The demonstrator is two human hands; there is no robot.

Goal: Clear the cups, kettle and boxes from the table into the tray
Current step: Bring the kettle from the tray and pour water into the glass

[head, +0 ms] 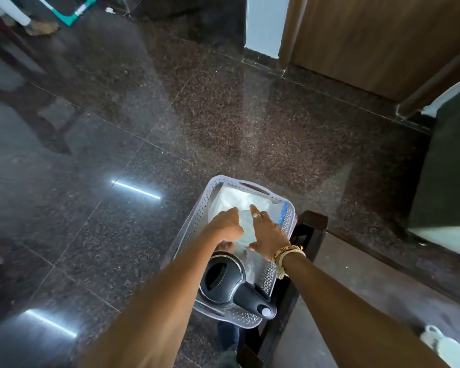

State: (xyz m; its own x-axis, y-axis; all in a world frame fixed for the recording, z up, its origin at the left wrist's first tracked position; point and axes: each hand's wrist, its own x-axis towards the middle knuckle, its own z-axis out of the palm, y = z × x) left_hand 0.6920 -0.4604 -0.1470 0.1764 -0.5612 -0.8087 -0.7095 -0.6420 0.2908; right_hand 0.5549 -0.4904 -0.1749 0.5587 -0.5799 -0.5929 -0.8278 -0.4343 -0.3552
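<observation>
dark polished stone floor (117, 128) fills most of the head view, with a wooden door (369, 35) at the far right. a brown tabletop (356, 288) runs along the lower right.

the pale perforated tray (197, 216) sits at the tabletop's left edge, its long axis running away from the person. the black kettle (223, 277) already stands in the tray's near end, handle towards the near right. the far end holds pale, partly see-through things (239, 197), likely the boxes, too blurred to be sure.

both hands are over that far end. the right grip (270, 233) lies flat, fingers straight, resting on the pale things. the left grip (227, 224), just beside it, has its fingers curled downwards; i cannot tell whether it holds anything.

white cups (446, 346) are on the tabletop at the near right, well apart from the tray. they lie behind and to the right of both grips, so the right one is nearer and probably best placed to fetch them.
</observation>
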